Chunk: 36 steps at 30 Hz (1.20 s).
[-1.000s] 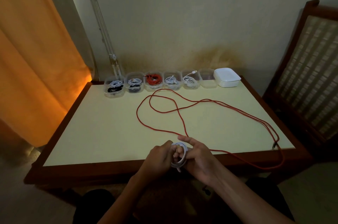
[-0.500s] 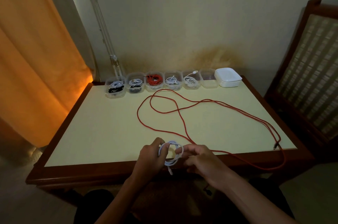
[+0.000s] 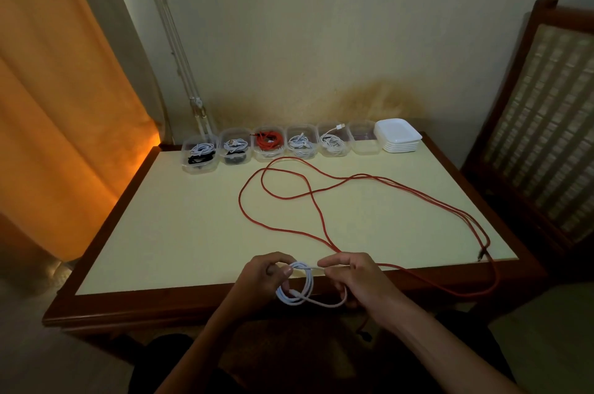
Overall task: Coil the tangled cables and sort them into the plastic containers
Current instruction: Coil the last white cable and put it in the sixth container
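Head view: we find the left hand (image 3: pixel 263 278) pinching a white cable (image 3: pixel 300 289) coil at the surface's (image 3: pixel 160 233) near edge; the right hand (image 3: pixel 356 278) grips its loose end. We judge it light, limp, springy; best held at the crossing. One red cable (image 3: pixel 321 220) lies uncoiled. Six containers (image 3: pixel 364 141) line the far edge, one stack of lids (image 3: pixel 398 136) beside.
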Motion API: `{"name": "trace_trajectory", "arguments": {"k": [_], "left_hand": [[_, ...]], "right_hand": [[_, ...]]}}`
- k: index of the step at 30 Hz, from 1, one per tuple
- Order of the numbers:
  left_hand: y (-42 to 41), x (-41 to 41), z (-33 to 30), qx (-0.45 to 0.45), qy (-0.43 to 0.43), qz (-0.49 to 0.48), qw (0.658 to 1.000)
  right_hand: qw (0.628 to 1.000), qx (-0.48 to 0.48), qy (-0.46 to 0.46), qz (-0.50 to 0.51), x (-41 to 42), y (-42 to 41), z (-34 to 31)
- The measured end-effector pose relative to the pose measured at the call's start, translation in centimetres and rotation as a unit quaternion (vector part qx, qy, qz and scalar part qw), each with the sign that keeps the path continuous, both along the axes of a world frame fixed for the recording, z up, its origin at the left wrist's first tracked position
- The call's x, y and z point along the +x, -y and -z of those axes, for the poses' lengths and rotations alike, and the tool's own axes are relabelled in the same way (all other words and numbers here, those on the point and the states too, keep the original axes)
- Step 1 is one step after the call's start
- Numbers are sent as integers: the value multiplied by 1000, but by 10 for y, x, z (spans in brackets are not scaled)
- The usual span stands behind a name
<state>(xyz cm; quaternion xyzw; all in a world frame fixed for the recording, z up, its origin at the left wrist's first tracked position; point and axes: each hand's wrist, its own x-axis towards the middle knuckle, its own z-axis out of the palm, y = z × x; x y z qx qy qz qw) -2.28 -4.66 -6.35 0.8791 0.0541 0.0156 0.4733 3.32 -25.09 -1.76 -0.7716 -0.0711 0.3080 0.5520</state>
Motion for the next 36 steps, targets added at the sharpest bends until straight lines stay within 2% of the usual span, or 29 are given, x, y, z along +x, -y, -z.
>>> {"name": "trace_trajectory", "arguments": {"k": [4, 6, 8, 13, 15, 21, 24, 26, 28, 30, 33, 36], "left_hand": [[4, 0, 2, 58, 23, -45, 997], [5, 1, -1, 62, 36, -54, 996], [4, 2, -3, 30, 39, -54, 997], [8, 2, -13, -124, 39, -43, 991], [14, 0, -16, -153, 25, -50, 987], [31, -2, -10, -157, -20, -106, 982], [38, 1, -8, -122, -35, -165, 978], [43, 1, -8, -102, -29, -183, 977], [49, -1, -12, -85, -7, -173, 981], [52, -3, -14, -86, 20, -133, 987], [46, -2, -16, -96, 25, -89, 991], [38, -1, -18, -135, 30, -60, 989]], "right_hand": [[997, -25, 66, -16, -1, -10, -2], [986, -77, 150, -11, -1, -14, 2], [969, -107, 222, 9, -2, -15, 8], [947, -92, 304, 40, -10, -22, 19], [946, -73, 311, 62, -11, -21, 20], [990, 34, 95, 94, -16, -15, 10], [995, 39, 64, 72, -17, -13, 2], [996, -4, 80, 37, -15, -12, 1], [994, -58, 96, 15, -12, -12, 4], [998, -42, 47, 28, -9, -9, 4], [994, 55, -85, 31, -4, -6, 2], [956, 201, -214, 26, -2, -4, 2]]}}
